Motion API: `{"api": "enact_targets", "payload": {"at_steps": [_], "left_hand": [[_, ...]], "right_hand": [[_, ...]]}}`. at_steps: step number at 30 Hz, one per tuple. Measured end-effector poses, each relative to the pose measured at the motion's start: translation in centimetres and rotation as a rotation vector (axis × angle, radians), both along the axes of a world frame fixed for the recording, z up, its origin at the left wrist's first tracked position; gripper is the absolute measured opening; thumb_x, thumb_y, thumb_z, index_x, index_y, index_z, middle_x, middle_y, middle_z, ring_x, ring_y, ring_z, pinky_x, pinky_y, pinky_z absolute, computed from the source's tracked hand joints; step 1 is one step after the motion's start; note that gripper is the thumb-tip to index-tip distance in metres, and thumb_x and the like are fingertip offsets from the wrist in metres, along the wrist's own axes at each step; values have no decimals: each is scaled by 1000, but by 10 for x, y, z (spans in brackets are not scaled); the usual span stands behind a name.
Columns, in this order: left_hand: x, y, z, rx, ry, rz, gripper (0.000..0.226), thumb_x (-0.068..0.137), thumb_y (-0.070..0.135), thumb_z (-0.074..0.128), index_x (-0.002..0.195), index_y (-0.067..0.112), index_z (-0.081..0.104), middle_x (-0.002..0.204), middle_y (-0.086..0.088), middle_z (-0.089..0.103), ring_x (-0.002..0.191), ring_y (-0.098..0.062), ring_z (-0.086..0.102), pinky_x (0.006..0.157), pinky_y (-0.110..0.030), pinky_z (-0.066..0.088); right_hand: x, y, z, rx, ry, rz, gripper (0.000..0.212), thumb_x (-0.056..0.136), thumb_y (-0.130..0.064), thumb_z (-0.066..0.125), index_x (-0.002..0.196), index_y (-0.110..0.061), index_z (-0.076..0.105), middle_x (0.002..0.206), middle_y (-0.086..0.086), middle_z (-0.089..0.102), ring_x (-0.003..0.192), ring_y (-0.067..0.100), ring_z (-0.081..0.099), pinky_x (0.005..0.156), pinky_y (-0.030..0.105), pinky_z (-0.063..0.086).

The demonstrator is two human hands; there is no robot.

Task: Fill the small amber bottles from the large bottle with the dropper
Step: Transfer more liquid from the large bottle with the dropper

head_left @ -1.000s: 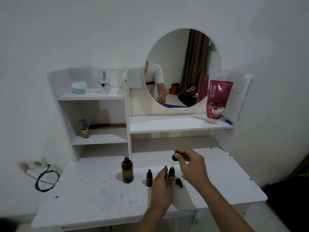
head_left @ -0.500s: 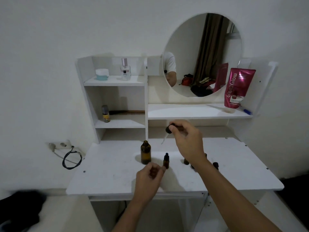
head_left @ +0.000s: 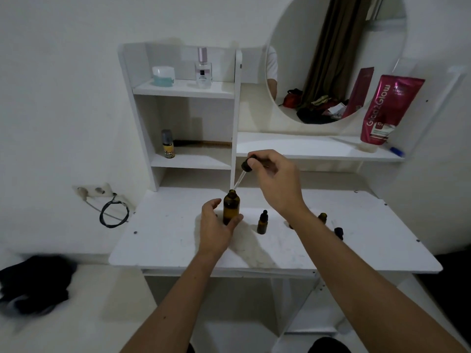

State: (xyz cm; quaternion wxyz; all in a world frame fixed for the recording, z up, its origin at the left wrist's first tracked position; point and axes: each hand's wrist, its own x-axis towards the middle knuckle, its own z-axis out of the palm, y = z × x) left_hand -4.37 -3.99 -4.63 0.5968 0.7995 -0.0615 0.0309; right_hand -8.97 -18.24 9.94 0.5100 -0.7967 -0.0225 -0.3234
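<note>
The large amber bottle (head_left: 231, 206) stands uncapped on the white vanity table (head_left: 163, 240). My left hand (head_left: 216, 226) wraps around its lower body. My right hand (head_left: 276, 180) pinches the black bulb of the dropper (head_left: 245, 169), whose glass tip slants down to just above the large bottle's mouth. A small amber bottle with a black cap (head_left: 262, 222) stands to the right of the large one. Another small amber bottle (head_left: 322, 217), open, shows behind my right forearm. A loose black dropper cap (head_left: 338, 232) lies near it.
The shelf unit holds a jar (head_left: 163, 76), a perfume bottle (head_left: 203, 70) and a small spray bottle (head_left: 167, 143). A pink tube (head_left: 387, 110) leans by the round mirror (head_left: 336, 59). A wall socket with black cable (head_left: 113, 212) is at left.
My left hand left the small bottle and took hold of the large bottle. My right hand carried the dropper left, from the small bottle to above the large bottle's mouth. The camera shifted.
</note>
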Motion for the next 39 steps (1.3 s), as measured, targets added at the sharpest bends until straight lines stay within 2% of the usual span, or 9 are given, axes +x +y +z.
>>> {"api": "enact_targets", "payload": {"at_steps": [4, 6, 10, 12, 17, 21, 25, 35, 39], "left_hand": [[3, -1, -4, 19, -15, -29, 55, 89, 33, 78, 136, 21, 52, 131, 6, 65, 119, -15, 60, 97, -26, 49], [4, -1, -6, 36, -22, -27, 49, 91, 35, 76, 133, 23, 53, 125, 7, 68, 112, -14, 64, 93, -27, 52], [6, -2, -10, 48, -48, -21, 46, 92, 36, 75, 130, 24, 54, 121, 9, 69, 108, -13, 65, 96, -36, 56], [7, -2, -11, 60, -53, -18, 46, 92, 36, 74, 131, 24, 53, 122, 8, 69, 110, -14, 65, 98, -34, 55], [10, -3, -15, 76, -39, -18, 48, 93, 37, 73, 134, 24, 52, 124, 9, 68, 113, -14, 64, 95, -24, 49], [10, -4, -15, 85, -16, -15, 49, 94, 36, 72, 136, 24, 51, 127, 8, 67, 113, -14, 64, 94, -22, 46], [8, -4, -14, 89, -17, -12, 49, 94, 35, 72, 137, 23, 50, 127, 9, 67, 113, -13, 64, 93, -21, 45], [7, -4, -13, 104, -13, -9, 49, 94, 37, 71, 137, 24, 50, 128, 9, 66, 113, -12, 63, 93, -19, 43], [4, -3, -10, 117, -28, -2, 48, 94, 37, 71, 136, 24, 51, 128, 9, 65, 112, -10, 61, 93, -20, 44]], "right_hand": [[11, 4, -12, -16, 75, 22, 15, 97, -16, 69, 110, -15, 75, 104, -7, 77, 99, 4, 71, 94, 20, 56], [17, 9, -18, -24, 101, 32, 15, 96, -16, 70, 110, -16, 75, 103, -6, 77, 98, 3, 72, 93, 18, 56], [29, 14, -29, -85, 162, 32, 14, 95, -19, 71, 108, -18, 77, 100, -8, 77, 94, 3, 72, 89, 18, 56], [34, 15, -34, -120, 202, 30, 15, 95, -21, 71, 108, -17, 77, 99, -6, 77, 92, 4, 72, 87, 17, 57], [40, 16, -46, -154, 278, -5, 9, 93, -20, 74, 98, -13, 78, 90, -6, 75, 81, -2, 67, 70, 2, 47], [42, 15, -50, -152, 287, -44, 5, 93, -15, 74, 89, -12, 74, 86, -4, 73, 76, -3, 63, 65, 0, 43], [42, 17, -51, -158, 275, -44, 8, 93, -15, 73, 86, -14, 72, 86, -3, 73, 77, 0, 63, 66, 1, 43], [40, 16, -54, -179, 254, -28, 3, 94, -17, 73, 94, -14, 75, 88, -6, 74, 82, 1, 65, 70, 1, 46], [38, 17, -50, -149, 226, -3, 13, 96, -21, 71, 106, -15, 76, 99, -6, 76, 91, 3, 70, 79, 4, 50]]}}
